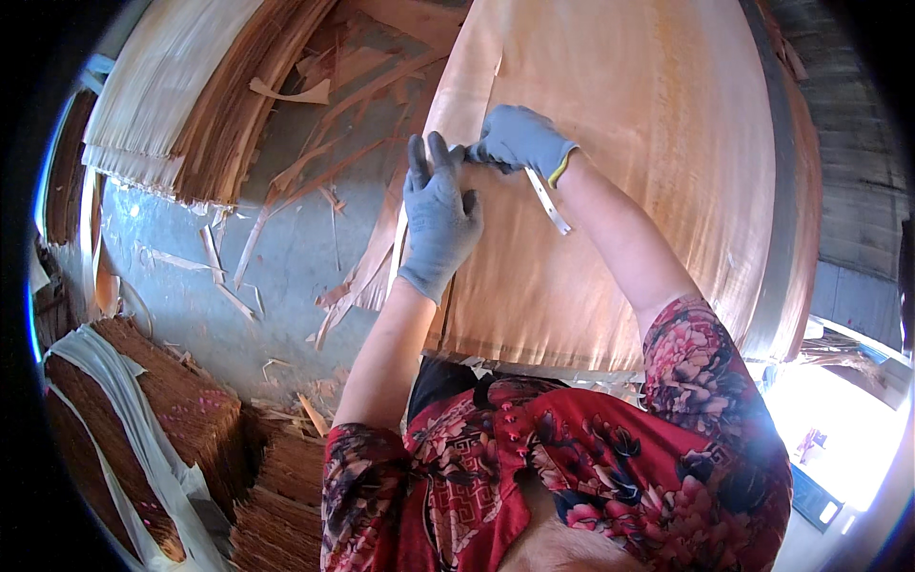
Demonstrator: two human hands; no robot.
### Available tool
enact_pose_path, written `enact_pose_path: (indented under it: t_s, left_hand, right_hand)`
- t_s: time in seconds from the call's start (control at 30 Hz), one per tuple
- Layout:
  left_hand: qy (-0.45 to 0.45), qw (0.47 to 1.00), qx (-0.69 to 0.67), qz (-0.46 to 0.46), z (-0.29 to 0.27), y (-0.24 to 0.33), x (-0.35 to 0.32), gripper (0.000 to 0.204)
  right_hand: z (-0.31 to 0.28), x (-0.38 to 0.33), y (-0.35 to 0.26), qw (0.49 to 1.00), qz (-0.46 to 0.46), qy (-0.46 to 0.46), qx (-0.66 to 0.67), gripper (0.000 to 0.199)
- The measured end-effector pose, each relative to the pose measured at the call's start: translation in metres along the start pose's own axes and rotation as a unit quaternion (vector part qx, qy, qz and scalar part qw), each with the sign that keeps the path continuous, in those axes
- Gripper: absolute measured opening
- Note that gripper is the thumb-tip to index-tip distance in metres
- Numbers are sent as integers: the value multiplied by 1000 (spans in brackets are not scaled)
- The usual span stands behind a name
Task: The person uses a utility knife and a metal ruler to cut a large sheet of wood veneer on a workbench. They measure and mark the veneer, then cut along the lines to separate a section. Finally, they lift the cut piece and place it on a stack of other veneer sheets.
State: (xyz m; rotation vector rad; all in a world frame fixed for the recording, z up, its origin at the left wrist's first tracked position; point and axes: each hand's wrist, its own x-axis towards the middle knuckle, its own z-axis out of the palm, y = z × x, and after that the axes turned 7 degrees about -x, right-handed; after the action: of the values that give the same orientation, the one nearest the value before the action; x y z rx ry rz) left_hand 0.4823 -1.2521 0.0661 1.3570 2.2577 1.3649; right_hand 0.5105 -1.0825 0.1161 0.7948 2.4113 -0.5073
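Observation:
A broad sheet of tan wood veneer [610, 257] lies in front of me, on top of a stack. My left hand [440, 219], in a grey glove, rests flat near its left edge with the fingers stretched out. Just right of those fingertips, my gloved right hand [519, 141] is closed round a slim white handle with dark dots [548, 202], which sticks out below the fist toward me. The tool's other end is hidden by the fingers, so its kind is unclear. A narrow veneer strip [464, 91] runs along the sheet's left side, beyond my hands.
Torn veneer scraps [357, 276] hang and lie left of the sheet, over a grey floor [176, 296]. Another veneer stack [181, 86] stands at the far left. Brown stacked sheets [181, 400] with a whitish plastic strip [133, 410] sit at the near left.

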Motion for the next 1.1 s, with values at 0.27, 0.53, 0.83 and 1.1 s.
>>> enact_pose_path:
  t_s: [0.27,0.53,0.83,1.1]
  left_hand:
    - [-64,989,127,32,4,9,4,63]
    - [-49,985,164,24,23,7,6,42]
    - [41,989,-134,-41,-68,-21,-83,56]
    - [129,987,21,-88,-89,18,-213,79]
  right_hand:
    - [-4,-25,4,992,27,35,-122,46]
    - [50,-54,37,981,5,49,188,32]
    - [110,-156,4,937,-118,-20,329,20]
    - [134,-151,-57,959,-247,71,121,29]
